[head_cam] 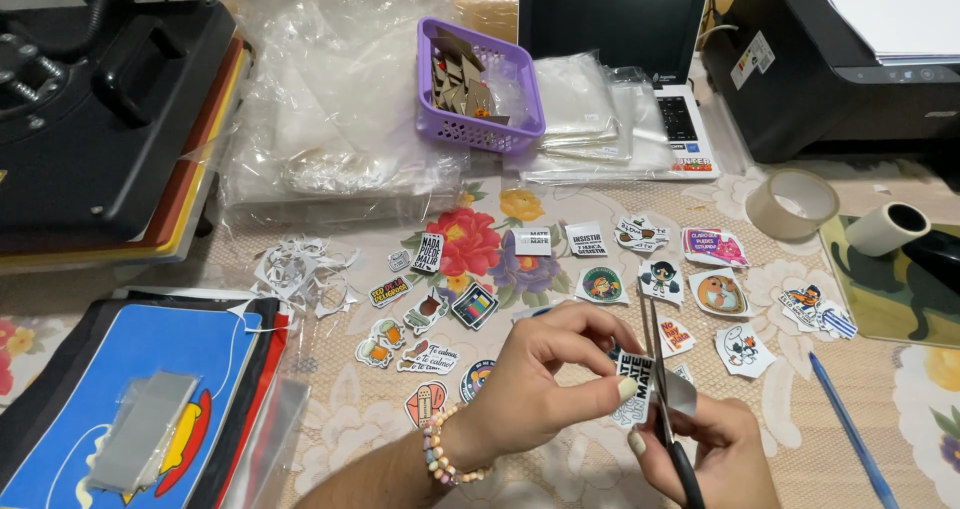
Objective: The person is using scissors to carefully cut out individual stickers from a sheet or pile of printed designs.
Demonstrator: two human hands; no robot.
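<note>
stickers (600,284) crowd table centre, tape roll (792,204) right, bare cloth (800,409) near pen (850,429)

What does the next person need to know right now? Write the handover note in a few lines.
Left hand: pinches a small black-and-white sticker and holds it up to the blades.
Right hand: grips the scissors, blades upright and cutting along the sticker's edge.
Done: many cut stickers lie spread on the floral tablecloth; paper offcuts are piled to the left.
Left: the trim on the sticker in hand looks unfinished.
Nearby: purple basket of card pieces, clear bags, tape roll, blue pen.
</note>
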